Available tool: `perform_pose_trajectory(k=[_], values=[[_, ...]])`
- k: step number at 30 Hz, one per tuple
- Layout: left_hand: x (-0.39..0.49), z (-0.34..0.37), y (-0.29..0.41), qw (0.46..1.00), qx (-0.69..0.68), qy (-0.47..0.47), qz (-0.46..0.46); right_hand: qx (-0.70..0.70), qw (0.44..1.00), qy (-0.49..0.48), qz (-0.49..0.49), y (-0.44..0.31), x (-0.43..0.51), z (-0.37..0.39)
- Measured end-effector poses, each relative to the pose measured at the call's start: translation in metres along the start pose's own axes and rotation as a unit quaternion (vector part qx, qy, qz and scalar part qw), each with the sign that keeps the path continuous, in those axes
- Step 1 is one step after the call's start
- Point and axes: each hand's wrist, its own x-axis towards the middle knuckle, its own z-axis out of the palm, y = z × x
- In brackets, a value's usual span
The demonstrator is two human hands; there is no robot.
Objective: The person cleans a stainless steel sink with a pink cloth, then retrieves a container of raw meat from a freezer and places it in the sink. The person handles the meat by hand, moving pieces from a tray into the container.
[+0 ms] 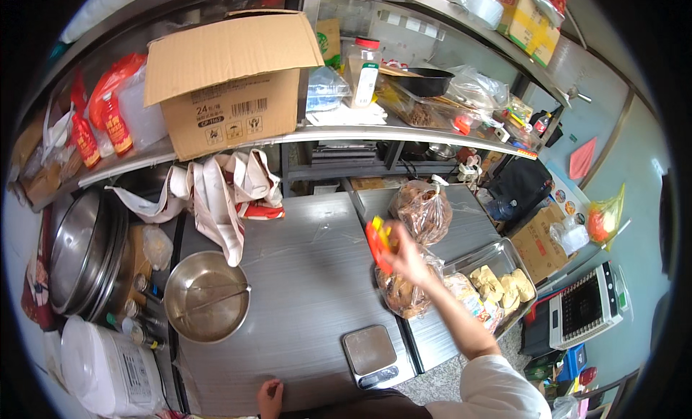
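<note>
My right hand [405, 254] grips a red and yellow packet [378, 243], raised over the steel table [303, 289]. Below and behind that hand are two clear plastic bags of brown food, one bag [424, 211] knotted farther back and the other bag [405, 289] partly hidden by the hand and forearm. At the table's near edge rests my left hand [270, 398], its fingers curled; its inner side is hidden. Between my arms lies a digital kitchen scale [370, 351]. A steel bowl [208, 321] with a thin utensil [216, 302] across it stands to the left.
Right of the bags is a metal tray [484, 254] with wrapped yellowish packets [503, 286]. Crumpled pale cloth straps [211, 186] lie at the back left. Stacked steel basins [81, 251] and a white plastic bucket [102, 365] line the left side. A shelf carries a cardboard box [232, 105].
</note>
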Motion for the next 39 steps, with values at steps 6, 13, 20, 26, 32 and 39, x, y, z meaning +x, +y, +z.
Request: perform_pose_trajectory(k=[6, 13, 20, 26, 32, 39], values=[[-0.008, -0.012, 0.01, 1.0, 0.014, 0.009, -0.002, -0.175, 0.967, 0.131, -0.131, -0.066, 0.204, -0.088], [-0.031, 0.008, 0.028, 0.991, 0.06, 0.097, 0.074, -0.445, 0.893, -0.012, -0.068, -0.023, 0.5, -0.078], [-0.093, 0.021, 0.03, 0.977, -0.053, 0.191, -0.076, -0.349, 0.87, 0.065, -0.342, 0.024, 0.547, -0.067], [-0.073, 0.003, 0.016, 0.98, -0.081, 0.167, -0.066, -0.047, 0.942, 0.168, -0.285, -0.026, 0.299, -0.057], [-0.015, -0.02, 0.029, 0.98, -0.153, 0.082, -0.093, 0.123, 0.981, 0.012, 0.148, 0.063, -0.105, 0.062], [0.017, 0.117, 0.051, 0.953, -0.004, -0.294, -0.076, -0.001, 0.905, -0.055, 0.422, 0.105, -0.305, 0.102]])
